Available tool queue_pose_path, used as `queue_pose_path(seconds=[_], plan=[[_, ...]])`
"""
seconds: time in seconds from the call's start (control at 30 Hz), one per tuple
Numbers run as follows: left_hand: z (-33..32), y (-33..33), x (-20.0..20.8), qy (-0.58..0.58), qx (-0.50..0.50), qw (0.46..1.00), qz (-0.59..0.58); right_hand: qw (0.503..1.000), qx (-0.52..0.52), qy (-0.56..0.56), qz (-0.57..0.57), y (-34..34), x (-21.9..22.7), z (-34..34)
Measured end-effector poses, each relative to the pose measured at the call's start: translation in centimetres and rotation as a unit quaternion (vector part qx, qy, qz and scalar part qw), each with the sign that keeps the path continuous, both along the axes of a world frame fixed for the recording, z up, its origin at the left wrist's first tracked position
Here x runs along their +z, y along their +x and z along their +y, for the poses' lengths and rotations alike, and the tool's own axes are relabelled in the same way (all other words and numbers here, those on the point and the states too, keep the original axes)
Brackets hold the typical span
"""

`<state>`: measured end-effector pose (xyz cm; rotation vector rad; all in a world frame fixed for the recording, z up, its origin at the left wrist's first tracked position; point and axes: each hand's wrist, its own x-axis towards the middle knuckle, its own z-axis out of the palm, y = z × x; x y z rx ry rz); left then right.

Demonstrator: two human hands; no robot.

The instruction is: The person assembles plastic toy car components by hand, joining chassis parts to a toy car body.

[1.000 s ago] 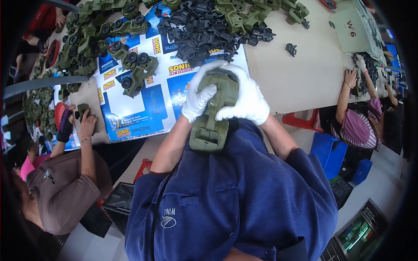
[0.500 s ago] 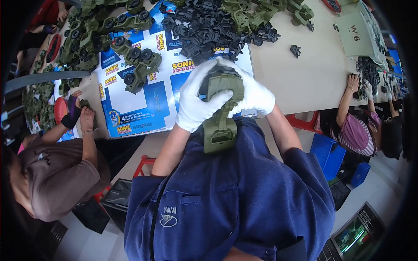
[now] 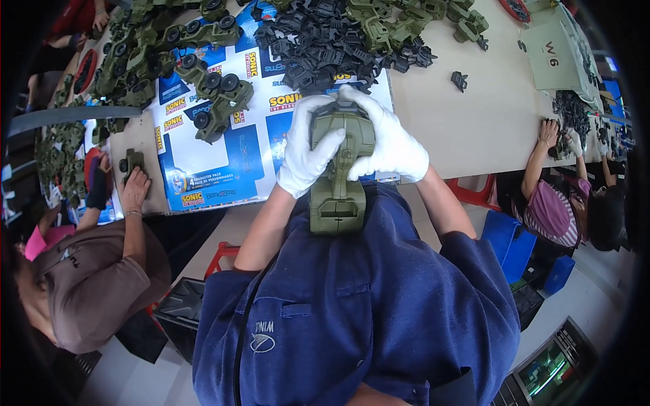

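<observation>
Both white-gloved hands grip an olive-green plastic toy vehicle body [image 3: 338, 206] in front of my chest, over the table's near edge. My left hand [image 3: 305, 149] wraps its left side, thumb pressed along the upper part. My right hand [image 3: 391, 145] closes round the other side, its fingers meeting near the far end. A dark piece [image 3: 342, 107] shows at that far end between the hands; how it is joined is hidden. Just beyond lies a heap of black plastic parts [image 3: 318, 47] on a printed cardboard sheet [image 3: 261, 172].
Green toy vehicles with black wheels [image 3: 220, 101] lie at the left, more green bodies [image 3: 393, 24] at the back. A single black part [image 3: 459, 81] and a pale box [image 3: 552, 51] are rightward. Co-workers sit at both sides, one in a brown shirt [image 3: 101, 284].
The toy body has turned more upright and shifted slightly left, my right thumb now lower on it. At the left, the co-worker's hands have moved apart, one resting by a green part.
</observation>
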<state>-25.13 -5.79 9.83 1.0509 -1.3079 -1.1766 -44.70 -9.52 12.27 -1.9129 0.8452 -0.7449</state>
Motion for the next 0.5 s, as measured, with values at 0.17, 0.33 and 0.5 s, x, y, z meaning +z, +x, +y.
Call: queue_pose_path(seconds=[0.17, 0.33, 0.5], plan=[[0.3, 0.0, 0.1, -0.018, -0.026, 0.999, 0.033, 1.0, 0.02, -0.003, -0.001, 0.4, 0.3, 0.1], [0.9, 0.1, -1.4, 0.04, -0.045, 0.993, 0.097, 0.999, -0.024, 0.016, 0.03, 1.3, 1.6, 1.0], [0.8, -1.0, 0.4, 0.054, -0.007, 0.994, 0.096, 0.987, -0.074, 0.012, 0.14, 1.4, 4.9, 1.5]])
